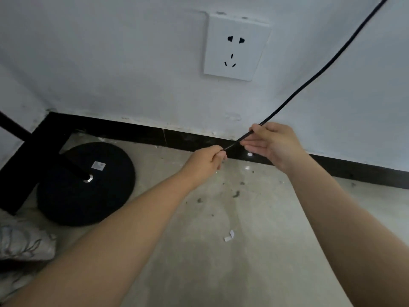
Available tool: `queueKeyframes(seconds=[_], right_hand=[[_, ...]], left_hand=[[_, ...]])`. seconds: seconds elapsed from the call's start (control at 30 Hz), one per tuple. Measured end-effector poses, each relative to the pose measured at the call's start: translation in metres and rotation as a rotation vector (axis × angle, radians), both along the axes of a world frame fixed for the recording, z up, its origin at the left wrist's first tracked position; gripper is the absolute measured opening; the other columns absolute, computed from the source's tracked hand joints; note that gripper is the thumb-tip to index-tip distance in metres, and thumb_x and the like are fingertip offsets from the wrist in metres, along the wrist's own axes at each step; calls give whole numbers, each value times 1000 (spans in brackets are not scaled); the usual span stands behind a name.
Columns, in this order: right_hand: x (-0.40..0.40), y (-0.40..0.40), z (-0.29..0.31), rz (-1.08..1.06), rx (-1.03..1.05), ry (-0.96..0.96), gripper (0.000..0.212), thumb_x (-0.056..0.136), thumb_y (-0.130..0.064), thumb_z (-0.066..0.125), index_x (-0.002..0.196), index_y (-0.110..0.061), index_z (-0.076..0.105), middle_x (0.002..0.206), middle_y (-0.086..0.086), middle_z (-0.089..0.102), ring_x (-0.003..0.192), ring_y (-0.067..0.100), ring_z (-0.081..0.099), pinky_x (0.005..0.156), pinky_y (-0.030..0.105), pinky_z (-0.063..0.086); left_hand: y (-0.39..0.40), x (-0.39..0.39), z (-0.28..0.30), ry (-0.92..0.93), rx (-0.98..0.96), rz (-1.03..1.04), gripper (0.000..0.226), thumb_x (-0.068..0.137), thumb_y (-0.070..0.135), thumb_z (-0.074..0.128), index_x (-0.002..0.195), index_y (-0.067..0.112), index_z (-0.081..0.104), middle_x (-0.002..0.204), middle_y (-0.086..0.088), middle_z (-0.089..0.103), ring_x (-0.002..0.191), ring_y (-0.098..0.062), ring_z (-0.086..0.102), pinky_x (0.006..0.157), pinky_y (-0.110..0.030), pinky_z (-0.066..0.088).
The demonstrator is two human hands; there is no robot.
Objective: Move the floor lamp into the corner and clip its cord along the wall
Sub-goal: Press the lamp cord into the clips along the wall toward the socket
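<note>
Both hands pinched the black cord (314,76) low by the far wall: the left hand (207,159) closed on its lower end, the right hand (271,142) gripping just above. The lamp base (88,185) sat in the left corner.

Both hands, left (208,158) and right (271,144), pinching black cord (327,63) near baseboard (155,135).

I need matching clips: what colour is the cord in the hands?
Black. The cord shows best in the head view, against the white wall.
</note>
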State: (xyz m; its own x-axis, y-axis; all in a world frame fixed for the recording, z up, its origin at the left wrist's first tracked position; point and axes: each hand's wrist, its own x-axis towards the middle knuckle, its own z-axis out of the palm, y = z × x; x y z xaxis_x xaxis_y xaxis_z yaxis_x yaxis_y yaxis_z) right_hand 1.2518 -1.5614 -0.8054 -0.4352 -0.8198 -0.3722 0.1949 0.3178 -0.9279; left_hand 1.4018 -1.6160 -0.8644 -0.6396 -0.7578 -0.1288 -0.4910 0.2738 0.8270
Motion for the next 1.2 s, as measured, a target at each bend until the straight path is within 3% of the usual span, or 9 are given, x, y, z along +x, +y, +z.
queueKeyframes(seconds=[0.17, 0.33, 0.6, 0.7, 0.8, 0.93, 1.03, 1.13, 1.2], right_hand=[[1, -13, 6, -32, 36, 270, 23, 88, -7, 57, 65, -12, 57, 64, 6, 61, 46, 3, 64, 47, 13, 57], [7, -28, 1, -194, 34, 150, 23, 86, -9, 60, 63, -8, 56, 63, 7, 59, 54, 14, 61, 49, 14, 57], [1, -53, -7, -408, -27, -105, 20, 86, -4, 60, 65, -5, 59, 66, 11, 62, 55, 14, 66, 53, 17, 60], [-1, -51, -23, -373, -65, 261, 30, 87, -9, 58, 57, -12, 56, 58, 3, 60, 44, 3, 63, 51, 12, 57], [-2, -49, -34, -296, -68, 661, 36, 88, -17, 53, 53, -24, 48, 51, -6, 55, 37, -7, 56, 48, 6, 48], [-4, -47, -45, -291, -104, 800, 28, 89, -18, 53, 61, -16, 51, 50, -7, 51, 37, -10, 55, 56, 26, 52], [-1, -48, -46, -295, -97, 876, 25, 89, -18, 53, 66, -12, 53, 55, 6, 58, 47, 5, 61, 60, 31, 53], [3, -50, -41, -366, -83, 672, 32, 89, -17, 54, 58, -22, 45, 55, 5, 57, 36, 0, 55, 39, 8, 43], [7, -51, -36, -448, -103, 341, 30, 87, -12, 56, 60, -20, 50, 55, 0, 53, 33, -2, 53, 33, 9, 40]], left_hand=[[-7, 8, -18, -9, -35, 5, 43, 96, 6, 46, 59, 29, 45, 63, 2, 56, 68, -26, 53, 56, -23, 36], [-14, 12, -19, 23, -249, 108, 18, 94, 1, 49, 91, -6, 66, 87, -25, 68, 82, -35, 63, 68, -35, 49], [-41, -12, -6, -244, -586, 167, 25, 90, -5, 47, 107, 3, 62, 89, -17, 69, 79, -31, 63, 56, -28, 40], [-45, -14, -7, -209, -613, 198, 24, 83, -10, 51, 100, -1, 66, 80, -21, 69, 71, -32, 64, 54, -27, 35], [-46, -15, -3, -155, -624, 193, 21, 53, -26, 67, 64, -8, 68, 46, -24, 62, 38, -32, 59, 44, -22, 36], [-46, -17, -2, -118, -686, 216, 29, 34, -26, 76, 49, -4, 64, 31, -15, 54, 23, -24, 48, 45, -12, 28], [-45, -19, -4, -95, -681, 247, 31, 29, -24, 78, 47, -2, 64, 30, -12, 53, 22, -22, 47, 45, -6, 18], [-42, -22, -11, -65, -656, 260, 32, 32, -24, 78, 53, -2, 69, 32, -13, 55, 23, -22, 49, 34, -10, 33], [-38, -23, -17, -16, -622, 280, 32, 39, -27, 76, 63, -5, 73, 35, -16, 59, 27, -23, 54, 33, -20, 47]])
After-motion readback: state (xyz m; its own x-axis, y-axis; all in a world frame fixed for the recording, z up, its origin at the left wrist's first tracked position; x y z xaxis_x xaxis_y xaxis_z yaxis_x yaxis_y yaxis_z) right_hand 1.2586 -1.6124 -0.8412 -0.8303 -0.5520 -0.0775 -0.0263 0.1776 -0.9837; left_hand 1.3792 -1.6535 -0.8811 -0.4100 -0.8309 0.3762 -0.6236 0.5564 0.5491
